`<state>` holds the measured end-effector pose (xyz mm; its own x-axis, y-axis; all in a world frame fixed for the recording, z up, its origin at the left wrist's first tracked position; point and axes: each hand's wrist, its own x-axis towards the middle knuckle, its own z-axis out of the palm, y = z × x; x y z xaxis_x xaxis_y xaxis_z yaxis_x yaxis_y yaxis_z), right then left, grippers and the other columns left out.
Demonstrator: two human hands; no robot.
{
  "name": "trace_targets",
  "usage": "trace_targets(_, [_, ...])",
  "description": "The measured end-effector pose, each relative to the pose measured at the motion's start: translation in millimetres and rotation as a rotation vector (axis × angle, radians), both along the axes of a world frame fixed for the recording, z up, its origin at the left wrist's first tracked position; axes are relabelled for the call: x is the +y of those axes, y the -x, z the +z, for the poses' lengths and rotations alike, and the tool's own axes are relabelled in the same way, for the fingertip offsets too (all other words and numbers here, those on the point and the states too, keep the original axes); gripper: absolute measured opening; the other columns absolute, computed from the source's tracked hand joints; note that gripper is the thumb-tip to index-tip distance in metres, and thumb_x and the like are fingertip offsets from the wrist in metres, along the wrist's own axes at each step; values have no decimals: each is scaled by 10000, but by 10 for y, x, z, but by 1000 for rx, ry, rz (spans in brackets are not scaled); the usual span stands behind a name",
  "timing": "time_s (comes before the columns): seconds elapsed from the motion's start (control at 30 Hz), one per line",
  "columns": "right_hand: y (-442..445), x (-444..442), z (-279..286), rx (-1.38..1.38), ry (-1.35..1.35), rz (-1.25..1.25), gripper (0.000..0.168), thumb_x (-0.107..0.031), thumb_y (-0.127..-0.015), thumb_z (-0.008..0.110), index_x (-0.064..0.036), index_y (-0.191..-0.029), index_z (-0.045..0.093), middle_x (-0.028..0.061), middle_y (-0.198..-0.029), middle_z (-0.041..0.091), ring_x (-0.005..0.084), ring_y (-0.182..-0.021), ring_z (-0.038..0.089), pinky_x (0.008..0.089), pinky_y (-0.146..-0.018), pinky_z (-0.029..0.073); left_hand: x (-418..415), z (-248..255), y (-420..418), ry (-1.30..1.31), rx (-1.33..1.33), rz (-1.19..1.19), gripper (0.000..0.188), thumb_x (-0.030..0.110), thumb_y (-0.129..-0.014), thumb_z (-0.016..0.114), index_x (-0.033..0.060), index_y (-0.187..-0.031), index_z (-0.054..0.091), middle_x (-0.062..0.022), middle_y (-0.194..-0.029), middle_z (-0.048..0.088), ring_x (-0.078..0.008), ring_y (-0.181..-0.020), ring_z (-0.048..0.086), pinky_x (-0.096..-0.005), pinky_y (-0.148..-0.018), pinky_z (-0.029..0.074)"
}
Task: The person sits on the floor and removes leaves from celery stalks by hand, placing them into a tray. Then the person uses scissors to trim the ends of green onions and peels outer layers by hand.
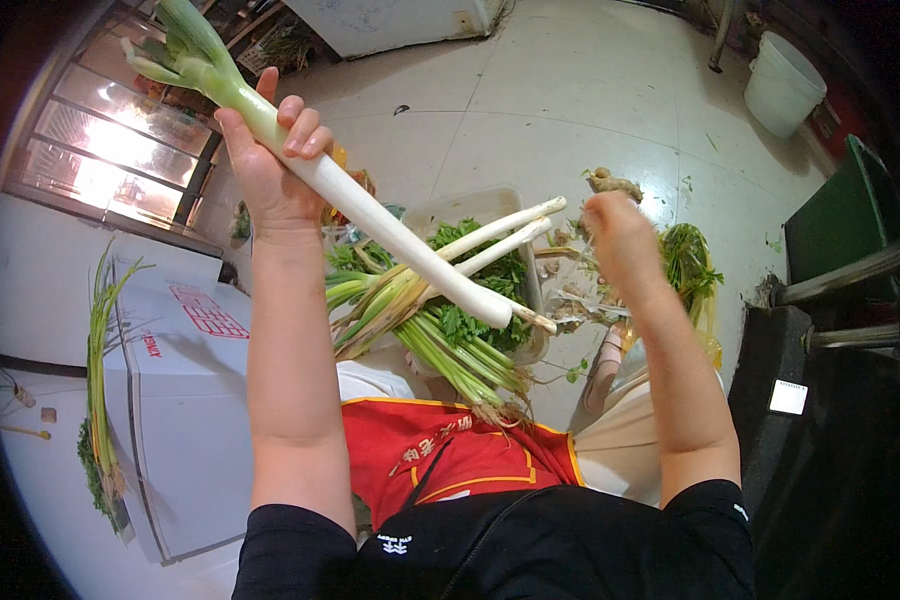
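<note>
My left hand (281, 150) is shut around a thick peeled leek (375, 221), its green top up at the left and its white end down at the centre. Thinner leeks or large scallions (487, 232) lie under it, across a pale plastic tub (538, 334) of leafy greens (487, 292). A bunch of celery-like stalks with roots (457, 360) reaches from the tub over the red apron. My right hand (615, 225) is blurred, out over the floor at the right of the tub, near a piece of ginger (613, 184); whether it holds anything is unclear.
Peelings (570, 307) litter the floor beside the tub. Right of my right forearm stands a yellow bag with greens (690, 262). A white bucket (784, 86) is at the upper right. Long green stalks (99, 330) lie on a white box-like unit (187, 420) at the left.
</note>
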<state>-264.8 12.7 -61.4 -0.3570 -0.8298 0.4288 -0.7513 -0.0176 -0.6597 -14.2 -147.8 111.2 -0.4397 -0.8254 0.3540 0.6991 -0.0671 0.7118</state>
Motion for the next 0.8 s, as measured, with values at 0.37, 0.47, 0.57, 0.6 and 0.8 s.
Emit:
trace_targets(0.37, [-892, 396, 471, -623, -261, 727, 306, -134, -734, 711, -12, -972, 561, 69, -846, 615, 134, -753, 586, 283, -698, 481, 153, -129, 112, 33, 63, -133, 676, 578, -899, 178, 32, -1151, 484, -12, -544, 374, -127, -461, 363, -264, -443, 352])
trace_targets(0.47, [-996, 414, 296, -734, -210, 604, 198, -153, -761, 668, -20, -864, 564, 97, -752, 601, 145, -667, 589, 289, -612, 476, 220, -127, 214, 44, -16, -48, 680, 576, -900, 171, 20, -1127, 491, -10, -512, 378, -129, -454, 370, -267, -436, 355])
trace_targets(0.57, [-1005, 370, 220, -809, -176, 517, 110, -122, -809, 594, -14, -801, 571, 79, -722, 582, 130, -633, 553, 276, -585, 452, 265, -117, 247, 27, -11, -20, 679, 579, -898, 169, 22, -1103, 497, -8, -493, 378, -130, -438, 375, -269, -419, 352])
trace_targets(0.6, [-1022, 369, 218, -822, -174, 513, 108, -119, -815, 583, -14, -793, 571, 75, -719, 580, 130, -631, 548, 275, -585, 450, 285, -115, 266, 17, -36, 45, 677, 582, -897, 166, 25, -1089, 500, -3, -479, 374, -131, -419, 377, -267, -400, 345])
trace_targets(0.8, [-1030, 334, 216, -775, -34, 588, 136, -84, -855, 536, -13, -969, 556, 56, -852, 561, 90, -757, 535, 228, -688, 444, 376, -256, 297, -38, -115, 60, 636, 553, -908, 197, 21, -1070, 505, 3, -503, 372, -112, -402, 353, -247, -371, 323])
